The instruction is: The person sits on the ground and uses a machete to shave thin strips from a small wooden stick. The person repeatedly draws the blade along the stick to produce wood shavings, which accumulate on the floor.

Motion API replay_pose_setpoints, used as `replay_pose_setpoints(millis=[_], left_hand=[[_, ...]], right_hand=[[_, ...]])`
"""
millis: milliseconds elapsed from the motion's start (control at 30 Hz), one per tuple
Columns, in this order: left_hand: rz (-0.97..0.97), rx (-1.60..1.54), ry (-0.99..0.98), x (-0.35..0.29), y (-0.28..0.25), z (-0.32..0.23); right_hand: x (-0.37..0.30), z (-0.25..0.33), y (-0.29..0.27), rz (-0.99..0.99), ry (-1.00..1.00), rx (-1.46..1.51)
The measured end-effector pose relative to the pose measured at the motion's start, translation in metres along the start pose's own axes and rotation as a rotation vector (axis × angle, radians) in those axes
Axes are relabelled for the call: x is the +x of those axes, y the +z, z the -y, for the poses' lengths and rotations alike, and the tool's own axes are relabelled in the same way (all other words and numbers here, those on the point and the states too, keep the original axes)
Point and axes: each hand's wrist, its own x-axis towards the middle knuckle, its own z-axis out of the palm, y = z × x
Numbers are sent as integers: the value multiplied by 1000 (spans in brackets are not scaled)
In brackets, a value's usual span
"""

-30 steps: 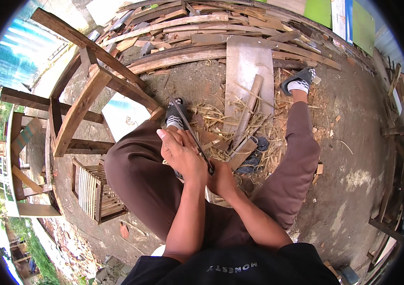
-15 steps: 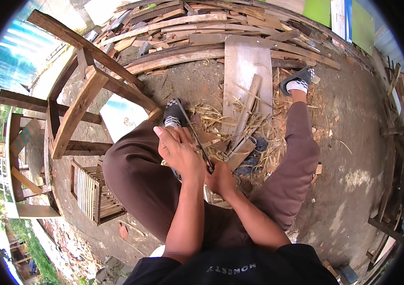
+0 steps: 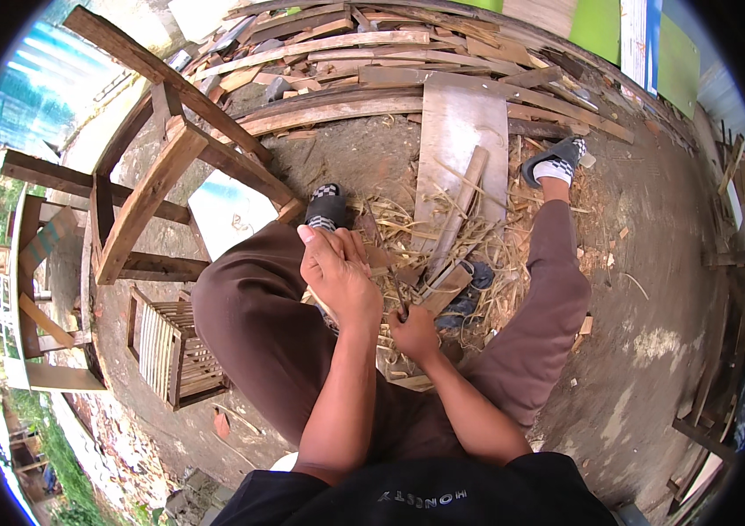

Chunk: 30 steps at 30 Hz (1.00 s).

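My left hand (image 3: 337,273) is raised in front of my left knee, its thumb on top and its fingers curled in. Whatever lies inside that grip is hidden. Lower and to its right, my right hand (image 3: 414,335) is closed round the near end of a long narrow dark tool (image 3: 402,301). The tool slants away past the left hand's fingers, and its far part is hard to make out against the shavings. Between my feet lie curled pale wood shavings (image 3: 497,235), a short wooden board (image 3: 448,287) and a dark crumpled thing (image 3: 477,275).
A pale flat panel (image 3: 460,114) lies ahead, with a narrow wooden strip (image 3: 464,197) on it. Behind is a pile of planks (image 3: 337,66). A wooden frame (image 3: 149,184) and a slatted wooden crate (image 3: 171,351) stand at my left. More timber lines the right edge.
The two hands have moved slightly apart, the right one a little lower and to the right. The dark tool has shifted rightward with it. My view has tilted slightly.
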Motion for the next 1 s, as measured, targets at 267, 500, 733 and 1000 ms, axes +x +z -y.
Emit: replay_pose_setpoints(millis=[267, 500, 733, 1000], left_hand=[[168, 191, -3, 16, -6, 1], [574, 817, -8, 50, 3, -14], [733, 1002, -55, 63, 5, -16], [670, 856, 163, 51, 10, -10]], right_hand=[[0, 25, 2, 84, -1, 180], [30, -73, 18, 92, 130, -24], [4, -36, -1, 107, 123, 125], [6, -6, -1, -65, -54, 41]])
